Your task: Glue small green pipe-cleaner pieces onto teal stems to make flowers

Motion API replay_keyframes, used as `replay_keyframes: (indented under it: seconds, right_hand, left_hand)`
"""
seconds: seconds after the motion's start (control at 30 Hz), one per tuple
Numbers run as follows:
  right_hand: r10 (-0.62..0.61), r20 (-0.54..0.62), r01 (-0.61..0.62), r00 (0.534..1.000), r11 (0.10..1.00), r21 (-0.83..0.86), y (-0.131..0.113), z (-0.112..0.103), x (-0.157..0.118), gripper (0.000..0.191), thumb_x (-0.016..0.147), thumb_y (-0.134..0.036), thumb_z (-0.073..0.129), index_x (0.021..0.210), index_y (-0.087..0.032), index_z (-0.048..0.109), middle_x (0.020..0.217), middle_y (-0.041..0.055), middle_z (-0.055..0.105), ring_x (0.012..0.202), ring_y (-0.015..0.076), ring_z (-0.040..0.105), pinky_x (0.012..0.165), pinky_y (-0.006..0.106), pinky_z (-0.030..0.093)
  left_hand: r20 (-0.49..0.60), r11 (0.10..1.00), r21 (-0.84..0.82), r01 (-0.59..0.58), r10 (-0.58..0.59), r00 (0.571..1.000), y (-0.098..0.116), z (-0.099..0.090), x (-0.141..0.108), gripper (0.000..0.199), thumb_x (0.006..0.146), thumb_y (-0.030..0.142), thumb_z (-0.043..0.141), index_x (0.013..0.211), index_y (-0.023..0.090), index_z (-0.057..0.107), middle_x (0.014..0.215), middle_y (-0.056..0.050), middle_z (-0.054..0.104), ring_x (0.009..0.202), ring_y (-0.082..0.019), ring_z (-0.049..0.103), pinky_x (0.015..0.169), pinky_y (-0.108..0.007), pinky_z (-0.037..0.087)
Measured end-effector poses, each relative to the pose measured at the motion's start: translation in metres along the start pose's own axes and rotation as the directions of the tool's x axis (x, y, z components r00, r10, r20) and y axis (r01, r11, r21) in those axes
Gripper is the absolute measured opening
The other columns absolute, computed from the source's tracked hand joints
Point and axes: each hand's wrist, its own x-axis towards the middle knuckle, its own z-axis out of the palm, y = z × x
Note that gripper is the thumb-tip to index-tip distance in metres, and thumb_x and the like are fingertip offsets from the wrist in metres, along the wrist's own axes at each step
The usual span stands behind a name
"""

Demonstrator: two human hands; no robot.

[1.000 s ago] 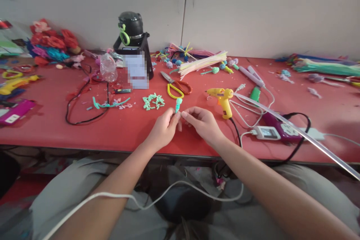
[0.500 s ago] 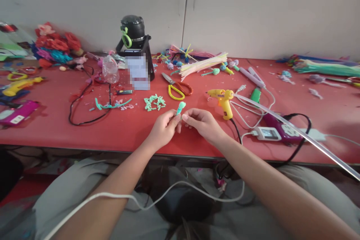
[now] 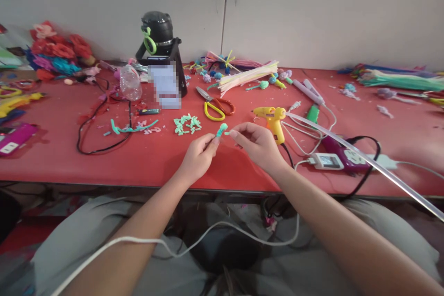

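My left hand (image 3: 200, 156) pinches a small mint-green and turquoise pipe-cleaner piece (image 3: 221, 130), its rounded top sticking up above the thumb and finger. Close on its right, my right hand (image 3: 255, 144) is closed in a pinch on a short pale-green pipe-cleaner bit (image 3: 227, 133), whose tip is at or very near the piece. I cannot tell whether the two touch. Beyond my left hand lies a loose pile of cut pale-green bits (image 3: 187, 124). Scissors (image 3: 215, 105) with yellow and orange handles rest behind the hands, and a yellow glue gun (image 3: 272, 122) lies to the right.
A black bottle (image 3: 157, 32) stands at the back with a phone (image 3: 165, 85) leaning on it. Pale pipe cleaners (image 3: 248, 77) lie near the wall. A long glue stick (image 3: 374, 166) slants out from the glue gun above a purple power strip (image 3: 350, 159). A black cable (image 3: 79, 136) loops at left.
My right hand has moved slightly up and right, and the pale-green bit in its pinch now shows. The left hand still holds the piece, now tilted more. The whole view has shifted slightly.
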Motion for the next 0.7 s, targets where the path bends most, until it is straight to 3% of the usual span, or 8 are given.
replay_keyframes:
  seconds: [0.3, 0.7]
  right_hand:
    - [-0.016, 0.0, 0.016, 1.0, 0.999, -0.042, -0.0009, 0.0013, 0.0015, 0.033, 0.087, -0.052, 0.07, 0.085, -0.019, 0.068, 0.073, 0.0014, 0.066, 0.063, 0.0122, 0.055, 0.059, 0.027, 0.045]
    - [-0.039, -0.027, 0.035, 0.999, 0.991, -0.132, 0.0, 0.0017, 0.0015, 0.032, 0.088, -0.05, 0.067, 0.084, -0.019, 0.07, 0.076, 0.0029, 0.069, 0.064, 0.014, 0.054, 0.061, 0.029, 0.044]
  left_hand:
    - [-0.039, 0.993, 0.111, -0.045, 0.049, 0.998, 0.0066, 0.0014, -0.0009, 0.042, 0.102, 0.046, 0.045, 0.069, 0.021, 0.043, 0.061, 0.003, 0.041, 0.057, -0.013, 0.038, 0.056, -0.027, 0.033]
    - [-0.033, 0.987, 0.154, -0.053, 0.059, 0.998, 0.0024, 0.0023, -0.0002, 0.036, 0.101, 0.048, 0.048, 0.081, 0.019, 0.057, 0.065, 0.003, 0.042, 0.059, -0.013, 0.04, 0.055, -0.026, 0.034]
